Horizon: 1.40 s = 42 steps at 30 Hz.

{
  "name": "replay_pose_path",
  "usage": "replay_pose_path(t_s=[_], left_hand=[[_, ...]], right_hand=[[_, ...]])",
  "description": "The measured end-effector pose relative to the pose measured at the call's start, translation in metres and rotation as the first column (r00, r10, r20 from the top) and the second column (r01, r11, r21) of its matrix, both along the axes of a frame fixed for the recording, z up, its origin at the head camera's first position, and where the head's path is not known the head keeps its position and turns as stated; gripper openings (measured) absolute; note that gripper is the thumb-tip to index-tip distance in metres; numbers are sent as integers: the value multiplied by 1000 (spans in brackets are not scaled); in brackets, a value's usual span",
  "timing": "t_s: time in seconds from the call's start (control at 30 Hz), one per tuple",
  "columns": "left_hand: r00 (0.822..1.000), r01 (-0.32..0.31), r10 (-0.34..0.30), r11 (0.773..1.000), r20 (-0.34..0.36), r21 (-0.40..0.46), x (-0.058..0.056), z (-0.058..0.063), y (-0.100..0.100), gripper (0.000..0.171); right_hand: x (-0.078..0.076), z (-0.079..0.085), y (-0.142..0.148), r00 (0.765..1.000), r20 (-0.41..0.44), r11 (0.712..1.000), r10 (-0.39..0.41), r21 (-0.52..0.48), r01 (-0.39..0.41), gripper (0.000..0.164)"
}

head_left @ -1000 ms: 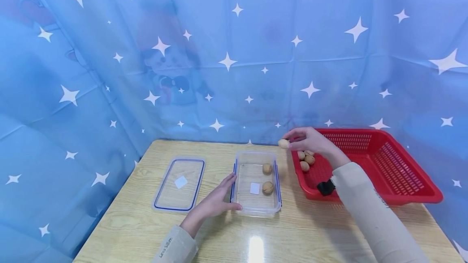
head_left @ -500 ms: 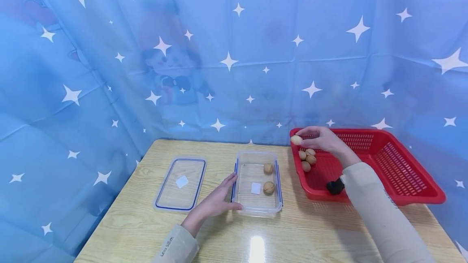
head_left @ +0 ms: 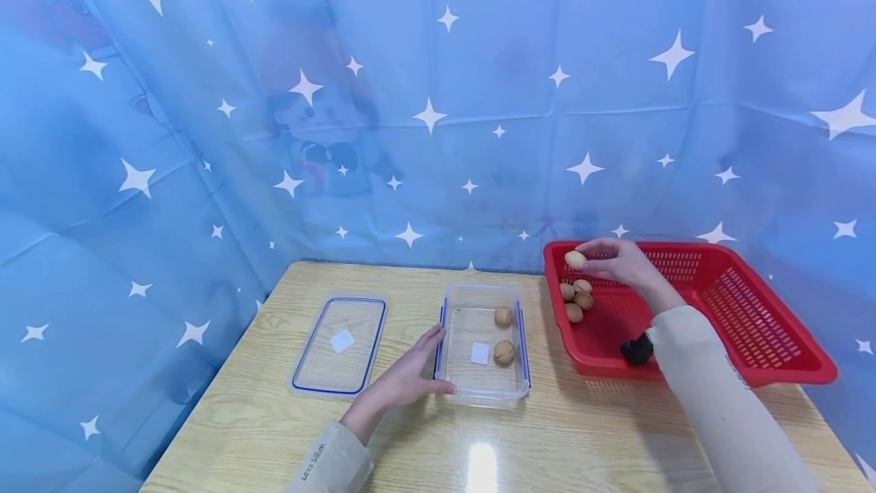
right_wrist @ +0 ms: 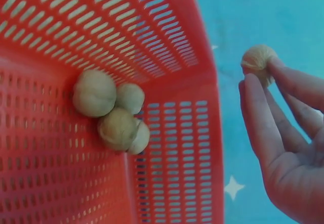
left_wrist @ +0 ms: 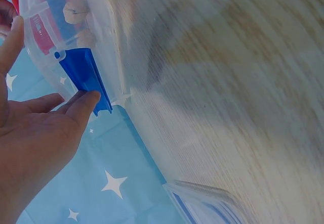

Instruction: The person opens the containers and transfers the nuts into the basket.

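In the head view my right hand [head_left: 621,263] pinches a walnut [head_left: 575,259] above the left rear of the red plastic basket [head_left: 609,333]. The right wrist view shows that walnut [right_wrist: 258,61] between thumb and fingertips. Several more walnuts [right_wrist: 117,129] lie clustered in the basket's corner. A clear storage box [head_left: 455,394] stands open on the table, two walnuts [head_left: 503,352] along its right side. My left hand [head_left: 408,377] rests against the box's left side, fingers extended, thumb at the front corner. In the left wrist view, fingertips [left_wrist: 93,97] touch the hanging blue latch [left_wrist: 87,71].
The clear lid [head_left: 340,345] with a blue seal lies flat left of the box. A white square [head_left: 480,354] shows inside the box. Behind the wooden table [head_left: 239,432] hangs a blue starry curtain [head_left: 383,44]. The basket reaches the table's right side.
My right hand has moved right with the walnut, from the gap between box and basket to over the basket's left end. The left hand and the box have stayed put.
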<state>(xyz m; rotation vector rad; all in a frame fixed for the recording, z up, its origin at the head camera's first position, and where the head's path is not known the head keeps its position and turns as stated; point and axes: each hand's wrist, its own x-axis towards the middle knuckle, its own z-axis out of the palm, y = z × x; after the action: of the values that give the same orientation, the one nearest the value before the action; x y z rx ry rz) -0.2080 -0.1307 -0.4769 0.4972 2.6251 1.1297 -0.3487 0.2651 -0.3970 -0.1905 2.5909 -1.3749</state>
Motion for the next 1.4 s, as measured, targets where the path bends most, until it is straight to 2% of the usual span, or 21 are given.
replay_pose_path(t_s=[0.27,0.53,0.73,0.93,1.17,1.4], left_hand=[[1000,-7,7,1000,9,-1,1,-1,0,94],[1000,-10,10,1000,14,8,0,1,-2,94],[1000,-13,13,1000,12,8,0,-1,-4,96],[1000,-13,12,1000,18,13,-1,-3,-3,95],[1000,-11,11,1000,15,13,-1,-4,-2,97],[1000,-3,3,1000,9,15,-1,-2,-1,98]], right_hand=[[-9,-11,16,996,39,996,-75,-44,76,71],[-22,-26,28,991,29,991,-130,-24,131,65],[-29,-47,38,989,73,992,-128,-6,129,66],[-33,-60,49,980,148,987,-134,-71,146,62],[-33,-63,50,973,194,990,-121,-45,132,55],[-33,-68,53,974,196,990,-115,-53,127,54]])
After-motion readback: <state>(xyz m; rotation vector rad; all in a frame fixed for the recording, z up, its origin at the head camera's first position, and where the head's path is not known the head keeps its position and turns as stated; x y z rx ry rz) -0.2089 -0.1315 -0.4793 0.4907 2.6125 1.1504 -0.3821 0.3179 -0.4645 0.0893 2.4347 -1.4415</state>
